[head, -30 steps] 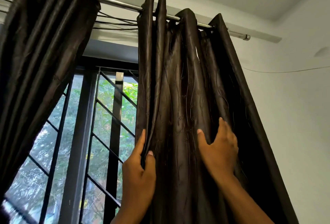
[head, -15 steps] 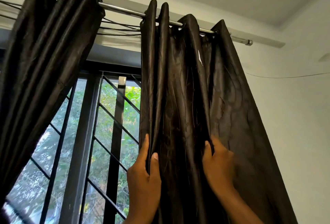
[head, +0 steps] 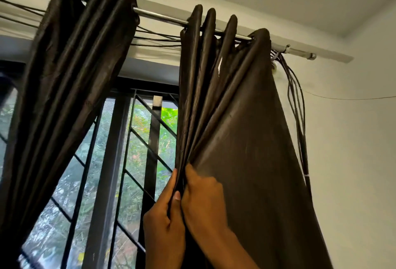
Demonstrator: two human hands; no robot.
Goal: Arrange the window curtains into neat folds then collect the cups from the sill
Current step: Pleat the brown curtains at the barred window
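Far left, the left curtain (head: 70, 80) hangs off the rod (head: 162, 16) in tight pleats, slanting down toward the left edge, untouched by us. Next the barred window (head: 128, 161), greenery behind. Then our left hand (head: 165, 223), grip pinched shut on the inner edge of the right curtain (head: 246, 140), thumb in front, fingers behind the gathered pleats. Touching it on the right is our right hand (head: 203, 202), fingers (head: 192, 174) pressed flat on the cloth, its grip apparently closed on the same bundle of folds, though the thumb is hidden so we cannot tell for sure. Pleats run long axis up from both grips to the rod, fanning out toward the top. The loose part is the broad flat panel spreading right of the right hand, toward the wall (head: 353, 161) and hanging cables (head: 297, 101); right hand is the nearer one, so we judge that hand gathers the next fold from that side into the bundle. Sill and cups are not in view, so that part looks not yet started.
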